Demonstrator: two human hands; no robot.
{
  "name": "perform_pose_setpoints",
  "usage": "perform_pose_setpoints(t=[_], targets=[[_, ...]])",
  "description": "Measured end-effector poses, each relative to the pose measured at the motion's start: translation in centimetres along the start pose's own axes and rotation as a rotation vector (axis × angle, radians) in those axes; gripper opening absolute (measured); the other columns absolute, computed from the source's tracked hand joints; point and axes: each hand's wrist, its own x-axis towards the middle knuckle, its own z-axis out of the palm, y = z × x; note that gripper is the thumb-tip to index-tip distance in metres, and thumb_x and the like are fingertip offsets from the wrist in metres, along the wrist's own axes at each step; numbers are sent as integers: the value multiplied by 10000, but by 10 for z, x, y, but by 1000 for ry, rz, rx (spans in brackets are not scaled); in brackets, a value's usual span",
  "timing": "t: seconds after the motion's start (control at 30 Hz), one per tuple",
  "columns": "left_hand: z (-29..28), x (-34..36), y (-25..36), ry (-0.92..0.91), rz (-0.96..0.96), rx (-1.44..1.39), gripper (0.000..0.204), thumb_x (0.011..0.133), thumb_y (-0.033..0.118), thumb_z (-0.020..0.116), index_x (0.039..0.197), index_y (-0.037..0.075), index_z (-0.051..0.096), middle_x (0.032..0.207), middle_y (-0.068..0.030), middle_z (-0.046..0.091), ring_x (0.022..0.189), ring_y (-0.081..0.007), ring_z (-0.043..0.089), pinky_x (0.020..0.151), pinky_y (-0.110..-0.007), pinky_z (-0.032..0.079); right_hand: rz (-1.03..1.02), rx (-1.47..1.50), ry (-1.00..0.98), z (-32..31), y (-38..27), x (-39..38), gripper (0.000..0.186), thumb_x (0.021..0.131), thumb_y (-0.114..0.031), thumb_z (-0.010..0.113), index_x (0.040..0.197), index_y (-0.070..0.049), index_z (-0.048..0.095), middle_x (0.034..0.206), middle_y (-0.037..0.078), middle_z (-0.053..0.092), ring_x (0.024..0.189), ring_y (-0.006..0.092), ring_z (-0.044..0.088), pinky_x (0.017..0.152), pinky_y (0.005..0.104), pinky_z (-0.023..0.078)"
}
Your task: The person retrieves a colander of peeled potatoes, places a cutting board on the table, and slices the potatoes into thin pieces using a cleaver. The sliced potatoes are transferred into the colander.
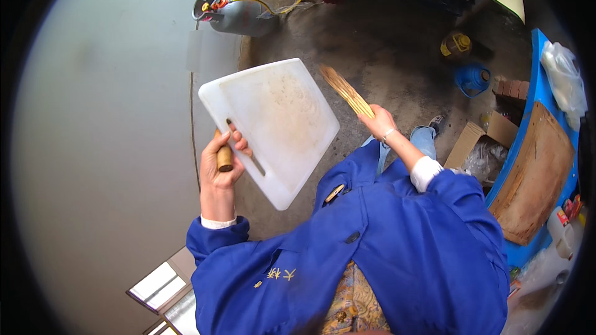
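My left hand [218, 178] is closed through the slot of a white plastic cutting board [282, 118], its fingertips showing on the stained face. A tool's short round wooden handle [225, 161] is in the same grip; whatever it belongs to is hidden behind the board. The board is tilted in the air before me. To its right, my right hand [379, 123] grips one end of a bundle of thin bamboo sticks [347, 92], which look like chopsticks. Their darker ends point away to the upper left, apart from the board.
A grey gas cylinder [245, 17] with a yellow hose stands by the pale wall [105, 118]. On the right are a blue tabletop [520, 253] bearing a brown wooden board [539, 174], a cardboard box [462, 146], a blue container [472, 80] and a yellow-capped bottle [456, 44].
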Motion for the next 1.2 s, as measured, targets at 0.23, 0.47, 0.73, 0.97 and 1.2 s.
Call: perform_pose_setpoints(t=[0.23, 0.47, 0.73, 0.97, 1.2], targets=[[-41, -3, 8, 40, 37, -16, 301, 943, 91, 637, 1229, 29, 564, 938, -95, 621, 796, -203, 579, 751, -348, 479, 59, -25, -115, 48, -16, 31, 562, 897, -414, 753, 1286, -17, 667, 1086, 206, 749, 972, 322, 741, 863, 406, 575], [-57, 18, 12, -22, 51, -193, 305, 963, 82, 611, 1238, -13, 520, 987, -92, 562, 840, -194, 549, 769, -341, 468, -619, 112, -252, 39, 82, -57, 625, 898, -344, 785, 1410, -52, 575, 1272, 202, 696, 1188, 325, 688, 1011, 381, 536], [-35, 29, 11, -29, 97, -223, 202, 983, 108, 648, 1157, 31, 578, 952, -83, 631, 825, -210, 575, 775, -376, 470, 14, 63, 79, 16, 103, -41, 603, 908, -412, 748, 1382, -72, 594, 1186, 224, 722, 1108, 344, 714, 960, 427, 559], [-57, 44, 13, -111, 81, -120, 177, 977, 98, 661, 1129, 39, 592, 946, -79, 644, 830, -214, 593, 760, -383, 492, 143, -76, 220, -4, 88, -58, 471, 947, -348, 730, 1282, -27, 651, 959, 157, 727, 826, 249, 720, 665, 385, 578], [-65, 130, -5, 67, -119, -93, 210, 853, 148, 638, 1020, 26, 675, 890, -51, 673, 780, -209, 622, 691, -367, 477, -316, 862, 766, -137, 110, -183, 474, 1005, -311, 704, 1360, -37, 551, 917, 85, 665, 708, 158, 681, 488, 309, 554]])
